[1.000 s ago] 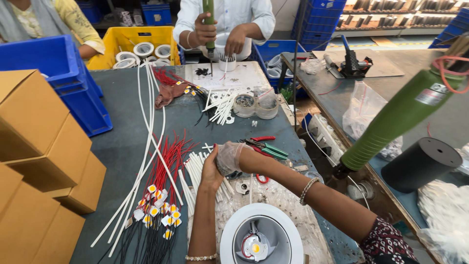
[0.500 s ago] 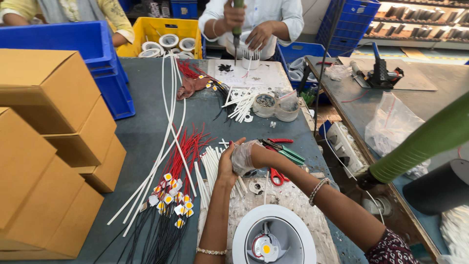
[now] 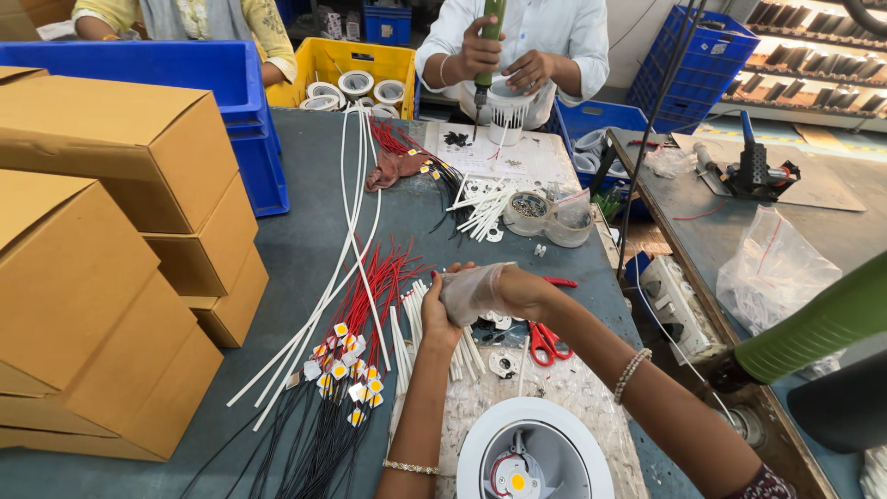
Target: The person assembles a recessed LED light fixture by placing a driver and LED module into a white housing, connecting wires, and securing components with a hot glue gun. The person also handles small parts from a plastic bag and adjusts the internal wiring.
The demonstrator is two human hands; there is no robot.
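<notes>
My right hand (image 3: 480, 288) is over the table's middle, covered by a thin translucent plastic glove. My left hand (image 3: 436, 310) presses against it and pinches the glove's edge at the fingers. Under the hands lie short white sleeve tubes (image 3: 407, 325) and red-handled scissors (image 3: 545, 344). A round white light housing (image 3: 534, 457) sits close to me, below my arms. Red and black wires with small yellow-centred chips (image 3: 346, 374) fan out to the left of my left arm.
Stacked cardboard boxes (image 3: 102, 259) line the left edge, with blue crates (image 3: 185, 74) behind. Long white tubes (image 3: 356, 203) run up the table. A person opposite drives a green screwdriver (image 3: 487, 37) into a white fitting (image 3: 510, 109). Clear tubs (image 3: 547, 214) and a green tool (image 3: 818, 323) stand at the right.
The view has swung left and nearer, so the boxes fill more of it. My hands have stayed together at the glove, and the left fingers have shifted along its edge.
</notes>
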